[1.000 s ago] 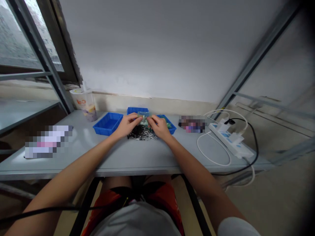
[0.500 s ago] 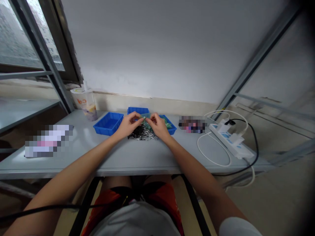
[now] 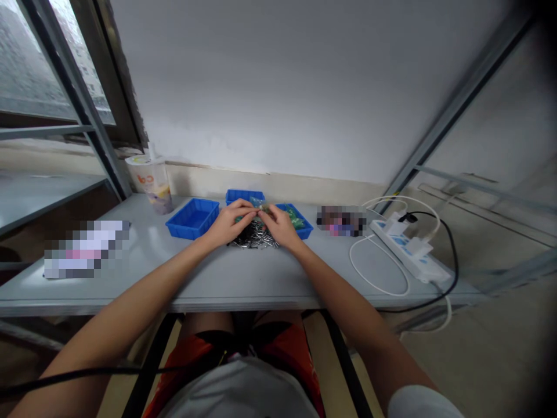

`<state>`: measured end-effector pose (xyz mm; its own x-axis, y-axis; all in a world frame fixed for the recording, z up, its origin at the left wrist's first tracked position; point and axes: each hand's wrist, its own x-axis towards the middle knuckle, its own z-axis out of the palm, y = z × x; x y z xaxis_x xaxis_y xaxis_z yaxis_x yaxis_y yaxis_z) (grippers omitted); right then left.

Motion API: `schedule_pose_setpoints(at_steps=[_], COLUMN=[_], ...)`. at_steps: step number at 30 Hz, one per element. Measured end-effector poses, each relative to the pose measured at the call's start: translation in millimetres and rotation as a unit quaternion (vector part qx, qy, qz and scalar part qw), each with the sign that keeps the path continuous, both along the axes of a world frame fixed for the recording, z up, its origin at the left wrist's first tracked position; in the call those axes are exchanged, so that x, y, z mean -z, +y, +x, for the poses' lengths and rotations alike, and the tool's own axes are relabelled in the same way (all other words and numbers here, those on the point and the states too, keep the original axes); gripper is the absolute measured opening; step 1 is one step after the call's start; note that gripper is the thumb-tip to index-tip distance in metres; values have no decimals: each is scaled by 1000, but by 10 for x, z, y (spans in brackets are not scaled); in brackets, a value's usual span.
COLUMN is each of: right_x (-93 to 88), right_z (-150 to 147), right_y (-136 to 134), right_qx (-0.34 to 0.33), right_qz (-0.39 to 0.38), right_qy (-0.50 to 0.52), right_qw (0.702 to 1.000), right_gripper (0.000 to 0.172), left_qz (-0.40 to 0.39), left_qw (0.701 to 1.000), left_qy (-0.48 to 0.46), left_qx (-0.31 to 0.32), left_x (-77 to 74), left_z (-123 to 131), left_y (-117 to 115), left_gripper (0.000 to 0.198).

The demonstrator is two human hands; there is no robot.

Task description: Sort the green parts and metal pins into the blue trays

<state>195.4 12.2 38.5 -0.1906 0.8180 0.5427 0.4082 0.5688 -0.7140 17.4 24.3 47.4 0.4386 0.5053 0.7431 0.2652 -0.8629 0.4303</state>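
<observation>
Fingers (image 3: 244, 215) of the left hand (image 3: 227, 224) and fingers (image 3: 267, 213) of the right hand (image 3: 282, 227) meet tip to tip, curled in and closed to a pinch. Between them they hold a small greenish part (image 3: 260, 207), which sits just above the meeting fingertips. It is too small and blurred to tell its shape, or which fingers carry most of it. Both hands are raised slightly off the pale grey worktop (image 3: 243, 278), with the wrists low and the forearms reaching in from the near edge.

Directly under the fingers lies a loose heap of small dark and silvery metal pieces (image 3: 255, 238), spread on the worktop between the two hands. Just right of the right hand's fingers, and partly hidden by them, is a shallow blue plastic tray with green pieces in it (image 3: 301, 224). Just left of the left hand's fingers stands a second shallow blue plastic tray (image 3: 191, 219); no contents show in it. Beyond the fingers, toward the wall, a third blue plastic tray (image 3: 244, 195) shows only its far rim.

Further left of the fingers, near the window frame, stands a translucent plastic drink cup with a lid and red print (image 3: 150, 183). Well to the right of the fingers lies a white power strip (image 3: 411, 251) with plugs in it. A looped white cable (image 3: 375, 277) lies on the near side of the strip, and a black cable (image 3: 452, 255) curves round its far side to the worktop's edge.
</observation>
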Motion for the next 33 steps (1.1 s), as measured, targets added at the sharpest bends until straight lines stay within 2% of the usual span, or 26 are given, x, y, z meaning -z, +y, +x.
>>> schedule_pose_setpoints(at_steps=[6,11,14,17,26,31,33], right_x=[-39,-46,-51,-64,-72,-57,-46], right_z=[13,46,57,64,100,83,71], right_y=[-14,12,16,15,53,79,88], right_qx=[-13,-43,-50,-53,-63,-92,-68], right_qz=[-10,-19,-23,-25,-50,-91,-70], right_qy=[25,56,60,56,68,113,104], right_qw=[1000,997,997,997,994,985,990], right_gripper=[27,29,29,31,31,28,27], left_qz=[-15,-88,-140,-167,-157,-169,-178], left_qw=[998,989,982,982,985,981,979], left_qy=[-21,-82,-110,-80,-61,-88,-99], left_qx=[-56,-85,-62,-25,-48,-25,-18], left_x=[11,16,12,-8,-25,1,9], left_z=[-3,2,5,2,7,16,19], left_y=[55,98,110,92,25,44,47], left_gripper=[18,19,28,23,23,22,23])
